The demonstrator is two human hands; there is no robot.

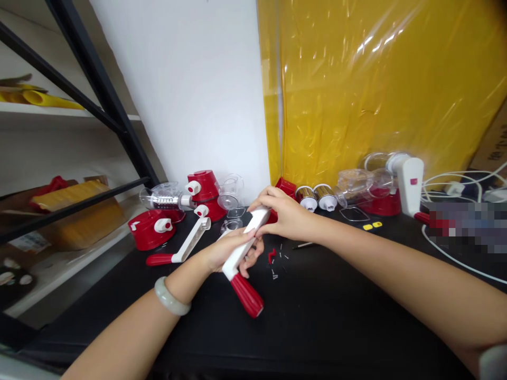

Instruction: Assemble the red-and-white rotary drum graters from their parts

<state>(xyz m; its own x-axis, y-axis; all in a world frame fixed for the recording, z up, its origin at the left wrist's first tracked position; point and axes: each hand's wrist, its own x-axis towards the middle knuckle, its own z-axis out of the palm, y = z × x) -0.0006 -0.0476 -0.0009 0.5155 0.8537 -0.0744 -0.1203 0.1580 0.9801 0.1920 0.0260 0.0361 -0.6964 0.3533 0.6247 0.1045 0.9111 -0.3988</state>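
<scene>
A white crank handle [239,256] with a red grip is held above the black table, its grip pointing down toward me. My left hand [233,248] is wrapped round the middle of its white arm, thumb on top. At the far end, my right hand [280,212] pinches the arm's tip, where a red part shows under the fingers. Below on the table lie a small red plastic piece [271,256] and several loose screws [274,275]. A second crank handle [190,244], its hollow side showing, rests to the left of my left hand.
Red grater bases [147,230] and clear housings [231,191] stand at the back left. Two grating drums [325,197] lie behind my right hand. An assembled grater [407,179] and white cables stand at the right. A black-framed shelf [95,79] borders the left side.
</scene>
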